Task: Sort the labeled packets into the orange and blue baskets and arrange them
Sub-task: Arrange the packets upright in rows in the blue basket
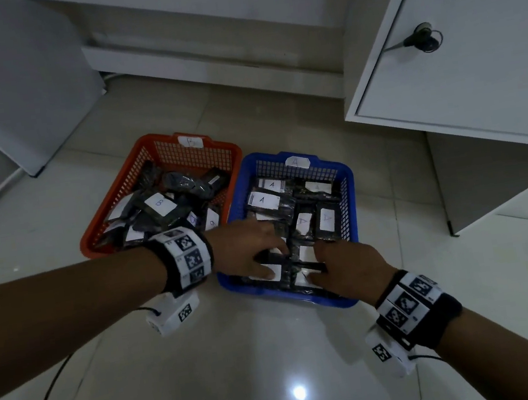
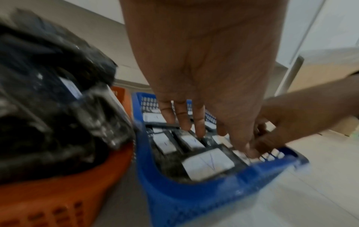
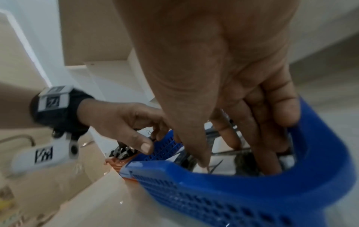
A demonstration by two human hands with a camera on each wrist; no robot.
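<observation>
Nearest, the glossy tiled floor (image 1: pixel 230 365) is seen, with both forearms reaching forward over it. Just beyond, the right hand (image 1: pixel 349 269) is laid into the near end of the blue basket (image 1: pixel 346 175), its fingers spread and extended down onto the dark packets (image 1: pixel 296 229); nothing is seen clamped in it. The left hand (image 1: pixel 246 252) is set into the same basket from the left side, fingers loosely bent over a white-labelled packet; whether that packet is pinched or only pressed cannot be told. The two hands are held close together, not touching.

The "A" packets are laid fairly flat in rows inside the blue basket, marked "A" on its far rim. To its left, touching or nearly so, the orange basket (image 1: pixel 112 206), marked "B", is heaped with loosely piled "B" packets (image 1: pixel 159 208).

The packets are judged light, soft and crinkly, their glossy film probably slippery, so a pinch by a short edge, or flat pressure from above to slide and square them, is advised. The heaped pile is likely to shift when disturbed
</observation>
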